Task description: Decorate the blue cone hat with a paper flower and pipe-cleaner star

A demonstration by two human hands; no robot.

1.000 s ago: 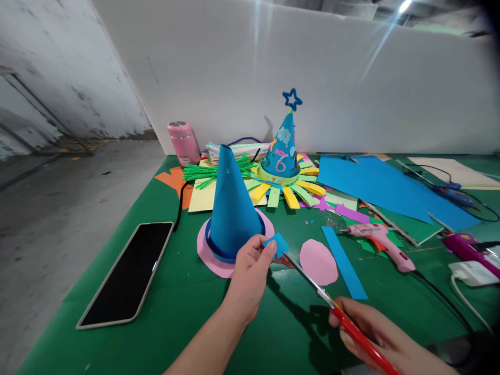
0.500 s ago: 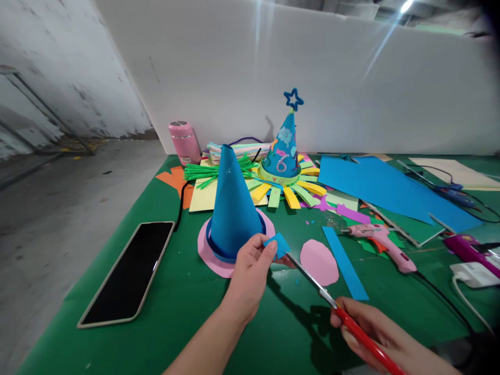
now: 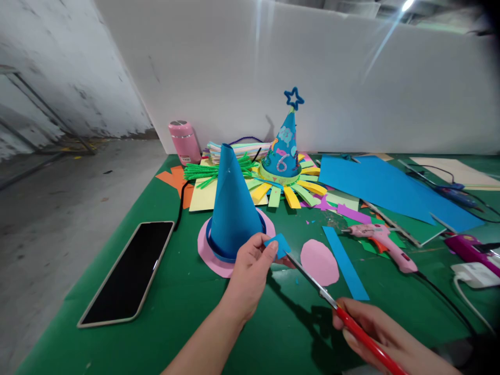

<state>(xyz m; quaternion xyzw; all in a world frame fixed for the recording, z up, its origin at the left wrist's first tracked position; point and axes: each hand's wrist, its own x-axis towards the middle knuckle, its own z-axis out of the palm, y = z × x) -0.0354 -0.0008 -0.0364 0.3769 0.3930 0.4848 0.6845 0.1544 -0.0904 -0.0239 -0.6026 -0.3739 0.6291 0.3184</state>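
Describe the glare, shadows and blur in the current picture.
Head view: a lamp at upper right flares, with pale streaks across the white board; head view: a dark shadow falls on the green table near the scissors; head view: a small glint marks the phone; head view: the upper right corner is dark, its edge blurred.

- The right hand (image 3: 377,323) is shifting very slightly outward, to the right.
- The red-handled scissors (image 3: 331,300) are drifting with it, the handle sliding a touch rightward.
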